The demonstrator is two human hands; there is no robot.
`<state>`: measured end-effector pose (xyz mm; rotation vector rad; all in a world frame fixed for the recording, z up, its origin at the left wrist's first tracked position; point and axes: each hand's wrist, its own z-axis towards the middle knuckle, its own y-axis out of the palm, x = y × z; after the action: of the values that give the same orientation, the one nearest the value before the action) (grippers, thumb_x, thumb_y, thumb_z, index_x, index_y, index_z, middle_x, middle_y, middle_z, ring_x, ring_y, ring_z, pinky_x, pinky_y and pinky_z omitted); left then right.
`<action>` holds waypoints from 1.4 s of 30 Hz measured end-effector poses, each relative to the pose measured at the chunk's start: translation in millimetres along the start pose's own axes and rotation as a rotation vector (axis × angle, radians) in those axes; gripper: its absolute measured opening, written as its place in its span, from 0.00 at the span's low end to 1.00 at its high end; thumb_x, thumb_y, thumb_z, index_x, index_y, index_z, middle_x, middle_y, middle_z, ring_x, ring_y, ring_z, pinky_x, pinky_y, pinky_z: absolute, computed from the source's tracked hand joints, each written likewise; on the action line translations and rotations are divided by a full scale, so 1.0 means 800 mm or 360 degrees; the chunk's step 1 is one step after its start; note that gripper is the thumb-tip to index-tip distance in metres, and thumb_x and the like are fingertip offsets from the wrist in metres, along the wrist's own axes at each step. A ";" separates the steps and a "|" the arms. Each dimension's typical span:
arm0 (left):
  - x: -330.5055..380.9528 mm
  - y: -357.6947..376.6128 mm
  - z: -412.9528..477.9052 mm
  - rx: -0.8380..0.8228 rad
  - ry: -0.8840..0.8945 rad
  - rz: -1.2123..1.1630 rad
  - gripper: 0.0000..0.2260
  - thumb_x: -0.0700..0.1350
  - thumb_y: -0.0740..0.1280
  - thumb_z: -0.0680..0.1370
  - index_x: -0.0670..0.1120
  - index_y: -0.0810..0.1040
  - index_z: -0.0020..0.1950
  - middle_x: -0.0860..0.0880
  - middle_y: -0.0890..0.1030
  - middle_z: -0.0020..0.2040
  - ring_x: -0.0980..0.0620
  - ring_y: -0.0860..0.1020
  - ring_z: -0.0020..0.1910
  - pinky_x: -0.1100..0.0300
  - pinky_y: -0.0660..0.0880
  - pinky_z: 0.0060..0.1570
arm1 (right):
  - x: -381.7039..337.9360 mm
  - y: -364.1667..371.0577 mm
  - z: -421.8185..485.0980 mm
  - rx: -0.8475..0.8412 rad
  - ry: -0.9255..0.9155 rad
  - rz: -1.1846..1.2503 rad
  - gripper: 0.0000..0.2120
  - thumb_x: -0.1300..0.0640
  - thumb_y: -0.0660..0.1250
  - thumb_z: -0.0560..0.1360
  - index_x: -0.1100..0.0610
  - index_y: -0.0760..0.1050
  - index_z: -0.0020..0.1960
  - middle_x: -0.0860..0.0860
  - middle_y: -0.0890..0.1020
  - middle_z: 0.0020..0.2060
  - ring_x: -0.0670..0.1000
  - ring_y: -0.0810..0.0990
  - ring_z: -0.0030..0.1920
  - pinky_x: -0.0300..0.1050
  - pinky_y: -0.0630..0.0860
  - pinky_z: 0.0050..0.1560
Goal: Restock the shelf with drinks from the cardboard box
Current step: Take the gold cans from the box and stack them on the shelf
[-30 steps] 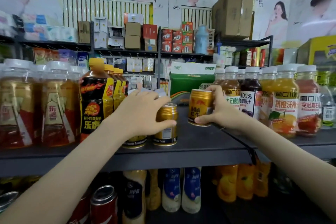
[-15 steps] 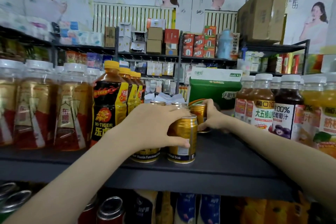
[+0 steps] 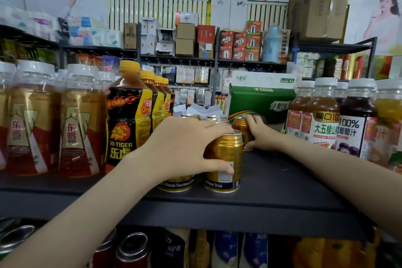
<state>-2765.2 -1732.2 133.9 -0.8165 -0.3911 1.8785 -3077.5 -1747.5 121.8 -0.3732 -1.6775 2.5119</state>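
Several gold drink cans stand on the dark shelf (image 3: pixel 272 180). My left hand (image 3: pixel 185 148) grips the front gold can (image 3: pixel 226 159), thumb low on its label and fingers over its top. A second front can (image 3: pixel 176 184) stands beside it, mostly hidden under my palm. Deeper on the shelf my right hand (image 3: pixel 258 132) holds another gold can (image 3: pixel 241 128), which stands right behind the front one. More can tops (image 3: pixel 215 118) show behind. The cardboard box is out of view.
Hi-Tiger bottles (image 3: pixel 128 124) and red-gold bottles (image 3: pixel 32 128) crowd the left. Juice bottles (image 3: pixel 324 115) line the right. A green and white pack (image 3: pixel 261 95) sits at the back. Bare shelf lies between the cans and the juice bottles. Cans and bottles fill the lower shelf.
My right hand has carried its can from the open middle of the shelf back and leftward, setting it behind the front can. My left hand has stayed on the front can.
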 end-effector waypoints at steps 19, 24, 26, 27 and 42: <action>-0.005 0.001 -0.005 -0.0063 0.0111 0.0235 0.32 0.71 0.52 0.74 0.53 0.64 0.71 0.54 0.76 0.62 0.54 0.75 0.57 0.59 0.73 0.41 | -0.038 -0.020 -0.037 -0.0099 0.0109 -0.0104 0.48 0.58 0.74 0.70 0.50 0.44 0.78 0.56 0.57 0.74 0.59 0.63 0.72 0.52 0.66 0.69; -0.006 -0.001 -0.002 -0.0085 0.0127 0.0233 0.32 0.70 0.53 0.75 0.53 0.64 0.73 0.55 0.75 0.64 0.55 0.75 0.58 0.59 0.76 0.43 | -0.036 -0.028 -0.039 -0.0147 0.0071 -0.0089 0.45 0.60 0.70 0.74 0.49 0.42 0.78 0.55 0.54 0.75 0.59 0.59 0.74 0.52 0.62 0.72; -0.005 0.001 -0.002 -0.0094 0.0140 0.0244 0.32 0.70 0.53 0.75 0.53 0.64 0.73 0.55 0.76 0.62 0.55 0.76 0.57 0.60 0.76 0.42 | -0.032 -0.031 -0.041 -0.0188 0.0057 -0.0089 0.43 0.62 0.66 0.76 0.48 0.41 0.78 0.55 0.50 0.77 0.59 0.57 0.75 0.51 0.60 0.72; -0.004 0.002 -0.002 -0.0075 0.0151 0.0243 0.31 0.70 0.54 0.75 0.52 0.65 0.72 0.55 0.77 0.61 0.54 0.76 0.56 0.60 0.75 0.41 | -0.031 -0.033 -0.043 -0.0216 0.0058 -0.0087 0.43 0.63 0.65 0.76 0.47 0.41 0.78 0.54 0.47 0.77 0.60 0.56 0.75 0.51 0.60 0.71; 0.015 -0.014 -0.008 -0.0210 0.0024 0.0441 0.31 0.67 0.53 0.75 0.46 0.74 0.65 0.49 0.81 0.56 0.49 0.79 0.53 0.53 0.74 0.56 | -0.035 -0.050 -0.070 -0.0260 -0.0138 -0.0109 0.46 0.72 0.61 0.74 0.49 0.35 0.78 0.51 0.37 0.77 0.55 0.44 0.78 0.46 0.55 0.73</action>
<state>-2756.5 -1717.4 131.7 -1.0151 -0.4128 2.1174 -3038.0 -1687.7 142.0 -0.2180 -1.9005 2.3824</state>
